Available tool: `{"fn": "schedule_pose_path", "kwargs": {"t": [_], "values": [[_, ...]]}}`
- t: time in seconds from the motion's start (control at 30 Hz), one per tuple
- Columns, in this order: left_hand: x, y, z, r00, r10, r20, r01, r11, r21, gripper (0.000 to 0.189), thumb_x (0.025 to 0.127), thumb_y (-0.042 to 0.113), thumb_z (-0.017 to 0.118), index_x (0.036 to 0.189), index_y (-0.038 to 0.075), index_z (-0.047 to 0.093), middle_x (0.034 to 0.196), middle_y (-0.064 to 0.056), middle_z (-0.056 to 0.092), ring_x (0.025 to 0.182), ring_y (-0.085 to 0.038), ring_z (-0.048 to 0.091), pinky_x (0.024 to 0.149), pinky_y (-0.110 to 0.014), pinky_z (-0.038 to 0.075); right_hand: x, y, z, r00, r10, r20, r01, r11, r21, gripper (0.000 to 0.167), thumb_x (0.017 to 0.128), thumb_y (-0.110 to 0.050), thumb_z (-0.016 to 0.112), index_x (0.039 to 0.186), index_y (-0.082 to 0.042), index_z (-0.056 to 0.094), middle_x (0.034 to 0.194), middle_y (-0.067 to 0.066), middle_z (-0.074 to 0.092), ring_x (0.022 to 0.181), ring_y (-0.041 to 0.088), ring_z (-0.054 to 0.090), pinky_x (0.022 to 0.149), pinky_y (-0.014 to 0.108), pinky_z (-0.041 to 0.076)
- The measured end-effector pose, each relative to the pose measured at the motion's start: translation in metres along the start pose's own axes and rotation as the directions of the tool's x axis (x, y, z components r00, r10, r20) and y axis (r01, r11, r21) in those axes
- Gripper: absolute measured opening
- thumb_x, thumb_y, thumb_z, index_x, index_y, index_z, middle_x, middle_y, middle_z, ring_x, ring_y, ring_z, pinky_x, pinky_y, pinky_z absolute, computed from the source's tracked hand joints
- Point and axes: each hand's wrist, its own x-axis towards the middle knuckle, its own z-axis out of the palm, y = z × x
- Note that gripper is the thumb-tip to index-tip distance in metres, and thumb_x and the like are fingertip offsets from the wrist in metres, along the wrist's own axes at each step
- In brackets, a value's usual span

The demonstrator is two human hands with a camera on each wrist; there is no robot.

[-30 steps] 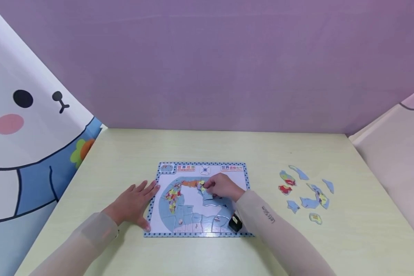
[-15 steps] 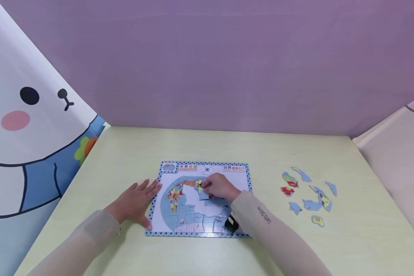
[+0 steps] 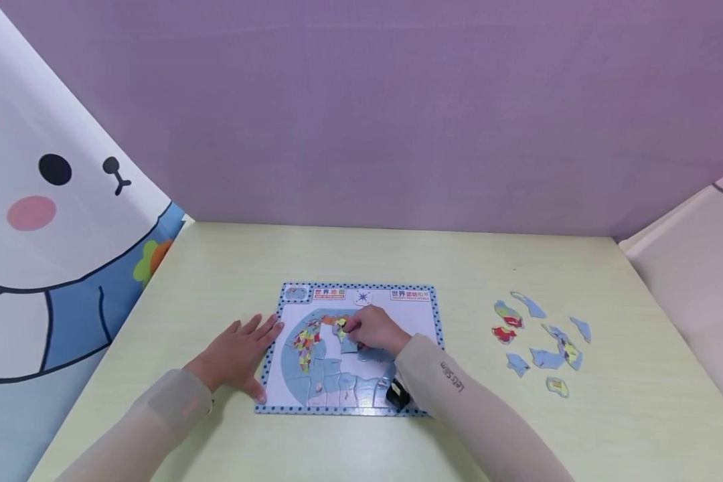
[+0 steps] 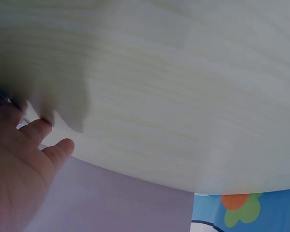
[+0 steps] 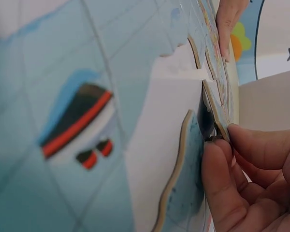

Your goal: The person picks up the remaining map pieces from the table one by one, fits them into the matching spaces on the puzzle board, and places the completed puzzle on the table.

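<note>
A world map jigsaw board (image 3: 410, 321) with a dotted blue border lies on the table. My right hand (image 3: 378, 329) pinches a blue and yellow puzzle piece (image 3: 348, 346) between thumb and forefinger over the upper middle of the map. In the right wrist view, that held piece (image 5: 215, 110) stands tilted above the white recess (image 5: 157, 111), beside a blue piece (image 5: 183, 169) lying in it. My left hand (image 3: 236, 355) rests spread on the board's left edge; the left wrist view catches only some of its fingers (image 4: 59, 151).
Several loose puzzle pieces (image 3: 547, 359) lie scattered on the table (image 3: 458, 254) to the right of the board. A black device (image 3: 397, 395) sits at my right wrist, over the map's lower right. A purple wall (image 3: 361, 134) rises behind the table.
My right hand has slid left over the map with the pinched piece, toward the coloured pieces on the left. The left hand keeps its place on the board's edge.
</note>
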Motion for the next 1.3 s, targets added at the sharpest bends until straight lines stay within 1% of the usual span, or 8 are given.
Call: {"fn": "schedule_pose_path", "kwargs": {"t": [0.27,0.4,0.6,0.83,0.93,1.07,1.2,1.3], "values": [[0.000,0.000,-0.001,1.000,-0.007,0.006,0.007,1.000,-0.011,0.124,0.054,0.067,0.080,0.149,0.004,0.031,0.155,-0.016,0.026,0.140,-0.046,0.019,0.106,-0.066,0.020,0.002,-0.004,0.004,1.000,-0.024,0.018,0.025,0.999,-0.027,0.013,0.090,-0.003,0.064,0.099,-0.002,0.072,0.090,0.004,0.064,0.058,0.012,0.054,0.056,0.023,0.047],[0.001,0.000,-0.002,1.000,-0.002,0.006,0.002,1.000,-0.006,0.124,0.055,0.067,0.079,0.149,0.004,0.030,0.155,-0.016,0.025,0.140,-0.046,0.019,0.106,-0.067,0.020,0.003,-0.006,0.005,1.000,-0.016,0.019,0.017,1.000,-0.018,0.012,0.090,-0.003,0.064,0.099,-0.002,0.072,0.087,0.004,0.063,0.057,0.012,0.054,0.055,0.023,0.048],[0.002,-0.001,-0.003,1.000,0.004,0.005,-0.004,1.000,0.008,0.124,0.055,0.068,0.079,0.149,0.004,0.031,0.155,-0.016,0.026,0.139,-0.046,0.020,0.106,-0.067,0.021,0.002,-0.009,0.008,1.000,-0.004,0.001,0.004,1.000,-0.006,0.014,0.089,-0.001,0.064,0.101,-0.001,0.072,0.092,0.005,0.063,0.056,0.013,0.053,0.054,0.023,0.047],[0.003,0.001,-0.003,0.999,-0.025,0.044,0.025,1.000,-0.003,0.123,0.055,0.065,0.081,0.150,0.005,0.029,0.156,-0.015,0.024,0.140,-0.046,0.018,0.106,-0.067,0.019,0.002,-0.014,0.013,1.000,0.000,-0.013,0.000,1.000,0.005,0.018,0.088,0.000,0.065,0.104,0.000,0.072,0.102,0.009,0.064,0.055,0.013,0.054,0.050,0.023,0.045],[0.003,0.001,-0.003,0.999,-0.026,0.044,0.026,1.000,0.001,0.123,0.055,0.065,0.081,0.150,0.006,0.029,0.156,-0.015,0.024,0.140,-0.046,0.018,0.106,-0.067,0.019,0.003,-0.015,0.016,1.000,-0.004,-0.022,0.004,1.000,-0.027,0.016,0.086,0.000,0.066,0.101,0.000,0.073,0.100,0.009,0.065,0.054,0.012,0.054,0.049,0.022,0.044],[0.004,0.001,-0.002,0.999,-0.019,0.044,0.019,1.000,0.008,0.123,0.055,0.065,0.080,0.150,0.006,0.029,0.156,-0.015,0.024,0.140,-0.046,0.018,0.106,-0.067,0.019,0.004,-0.016,0.018,1.000,-0.013,-0.027,0.010,0.997,-0.080,0.012,0.085,0.000,0.067,0.094,-0.003,0.074,0.094,0.006,0.067,0.052,0.010,0.051,0.049,0.020,0.043],[0.003,0.002,-0.003,0.999,-0.014,0.047,0.013,1.000,0.003,0.123,0.055,0.065,0.080,0.150,0.005,0.029,0.156,-0.016,0.024,0.140,-0.047,0.019,0.106,-0.067,0.020,0.006,-0.016,0.021,0.999,-0.003,-0.034,0.000,0.996,-0.085,0.009,0.084,0.000,0.068,0.090,-0.004,0.074,0.092,0.005,0.066,0.051,0.009,0.050,0.049,0.020,0.042],[0.003,0.002,-0.004,0.999,-0.007,0.042,0.006,1.000,0.013,0.123,0.056,0.066,0.080,0.150,0.004,0.029,0.156,-0.016,0.025,0.139,-0.047,0.019,0.106,-0.067,0.020,0.006,-0.017,0.021,0.999,0.015,-0.038,-0.018,0.997,-0.069,0.011,0.084,0.000,0.068,0.092,-0.004,0.074,0.093,0.006,0.067,0.052,0.010,0.051,0.049,0.020,0.042]]}}
